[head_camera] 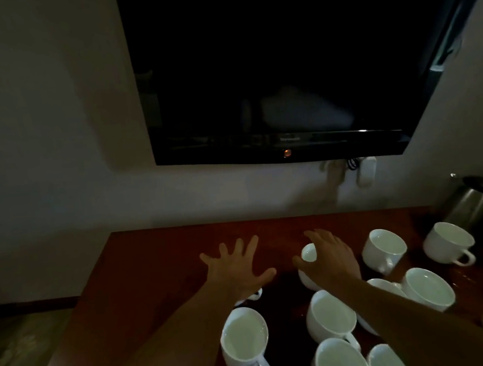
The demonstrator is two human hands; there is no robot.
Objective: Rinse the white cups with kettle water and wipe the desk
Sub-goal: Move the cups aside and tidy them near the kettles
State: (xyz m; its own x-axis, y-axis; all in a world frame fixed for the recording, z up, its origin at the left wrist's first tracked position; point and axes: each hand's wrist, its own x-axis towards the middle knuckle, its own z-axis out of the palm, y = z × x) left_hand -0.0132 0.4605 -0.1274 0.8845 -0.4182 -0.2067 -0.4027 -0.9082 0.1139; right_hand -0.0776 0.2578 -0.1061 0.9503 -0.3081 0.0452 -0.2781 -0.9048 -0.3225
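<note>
Several white cups stand upright on a reddish-brown desk [154, 262]. My left hand [236, 267] hovers with fingers spread above the desk, over a mostly hidden cup [255, 295]. My right hand [330, 258] curves over the top of a white cup [309, 254], fingers around its rim. Other cups sit at the front [244, 338], centre [330, 316] and right [384, 248], [448, 241]. A steel kettle [473, 202] stands at the far right against the wall.
A dark wall-mounted television [277, 64] hangs above the desk, with plugs and a socket [363, 171] beneath it. The desk's left edge drops to a floor [19, 353]. The room is dim.
</note>
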